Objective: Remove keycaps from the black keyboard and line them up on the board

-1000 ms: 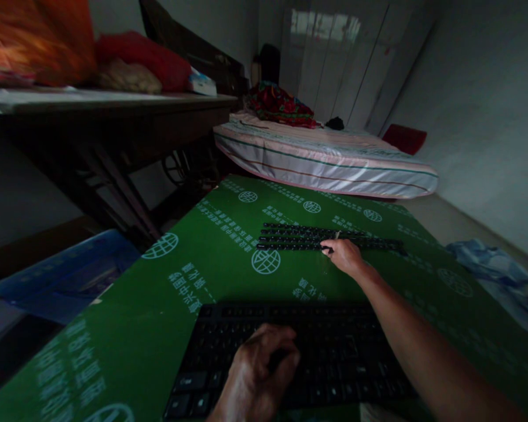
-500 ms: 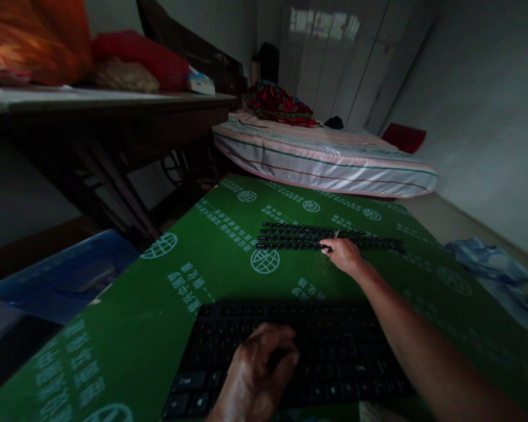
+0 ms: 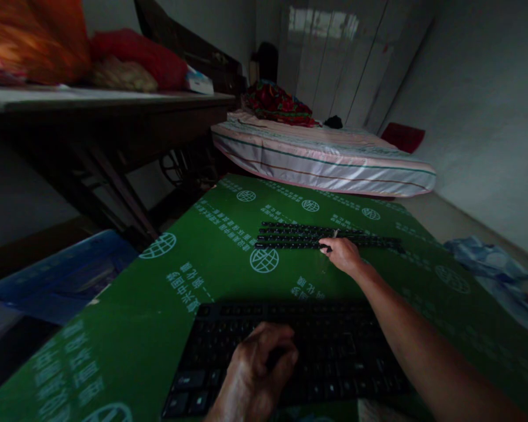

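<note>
A black keyboard (image 3: 334, 351) lies near me on a green printed board (image 3: 158, 293). My left hand (image 3: 257, 369) rests on its left half with the fingers curled in; nothing shows in them. Farther out, rows of loose black keycaps (image 3: 290, 235) are lined up on the board. My right hand (image 3: 342, 255) reaches to the rows, its fingers pinched on a small thin pale tool I cannot name, whose tip sticks up at the keycaps.
A dark wooden table (image 3: 114, 111) with red and orange bundles stands at the left. A blue plastic bin (image 3: 57, 275) sits beside the board. Behind are a striped mattress (image 3: 321, 158) and white wardrobe doors (image 3: 334, 58). Blue cloth (image 3: 488, 264) lies at the right.
Almost nothing: both hands hold their places and the view shifts slightly.
</note>
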{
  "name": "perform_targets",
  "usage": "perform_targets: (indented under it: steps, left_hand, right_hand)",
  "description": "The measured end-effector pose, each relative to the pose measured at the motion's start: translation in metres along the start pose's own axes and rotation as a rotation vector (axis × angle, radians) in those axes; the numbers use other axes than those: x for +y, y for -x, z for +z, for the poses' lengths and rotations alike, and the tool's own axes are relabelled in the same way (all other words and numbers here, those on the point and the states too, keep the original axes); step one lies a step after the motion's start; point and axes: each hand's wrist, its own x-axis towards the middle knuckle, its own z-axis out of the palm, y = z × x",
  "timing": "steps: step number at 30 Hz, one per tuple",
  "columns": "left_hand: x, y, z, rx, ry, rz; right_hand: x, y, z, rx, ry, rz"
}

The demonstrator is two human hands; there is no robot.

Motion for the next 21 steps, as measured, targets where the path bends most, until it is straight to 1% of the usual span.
perform_targets:
  steps: [5,7,9,12,15,16,19,21]
  left_hand:
    - [0.002,0.000,0.000,0.002,0.014,-0.013]
    - [0.002,0.000,0.000,0.000,0.021,-0.025]
    - [0.002,0.000,0.002,0.009,0.019,-0.029]
    - [0.000,-0.001,0.003,0.016,0.006,-0.016]
    - [-0.003,-0.003,0.003,0.008,-0.015,0.015]
    - [-0.004,-0.004,0.003,0.008,-0.025,0.026]
    - [-0.006,-0.008,0.005,0.023,-0.061,0.066]
    - [-0.007,-0.011,0.006,0.020,-0.076,0.069]
  right_hand:
    - [0.000,0.011,-0.007,0.035,-0.020,0.027]
    - [-0.001,0.020,-0.012,0.056,-0.041,0.034]
    - [-0.003,0.034,-0.017,0.095,-0.113,0.024]
    - [-0.010,0.062,-0.025,0.159,-0.273,0.003]
    - [-0.023,0.097,-0.035,0.206,-0.378,0.015]
    - [-0.028,0.109,-0.038,0.237,-0.400,0.032]
    - [-0.044,0.143,-0.046,0.246,-0.428,0.087]
    - [-0.053,0.161,-0.046,0.258,-0.430,0.108]
